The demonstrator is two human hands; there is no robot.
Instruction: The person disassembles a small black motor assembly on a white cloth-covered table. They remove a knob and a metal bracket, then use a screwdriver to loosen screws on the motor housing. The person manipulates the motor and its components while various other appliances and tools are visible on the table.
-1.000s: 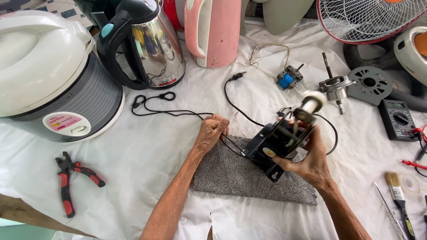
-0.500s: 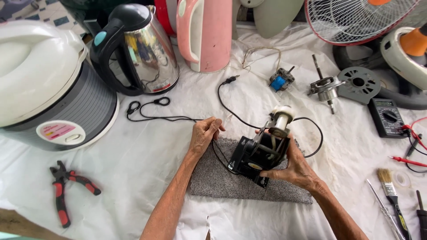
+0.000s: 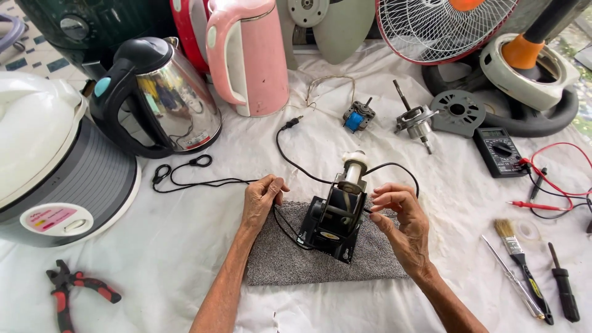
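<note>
Pink kettle, steel kettle, rice cooker, multimeter, pliers.

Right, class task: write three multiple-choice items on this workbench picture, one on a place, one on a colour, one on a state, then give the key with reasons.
1. Where does the black motor unit stand?
A. on the grey mat
B. inside the rice cooker
C. on the fan grille

2. What colour are the handles of the pliers?
A. blue
B. red
C. yellow

3. What is the left hand doing?
A. lifting the pink kettle
B. resting flat and empty on the meter
C. pinching the black cable beside the motor unit

Key:
1 A, its base sits on the grey mat laid over the white cloth.
2 B, both handles are red with black tips.
3 C, its fingers close on the black cable, while the right hand is at the unit's other side.
</note>
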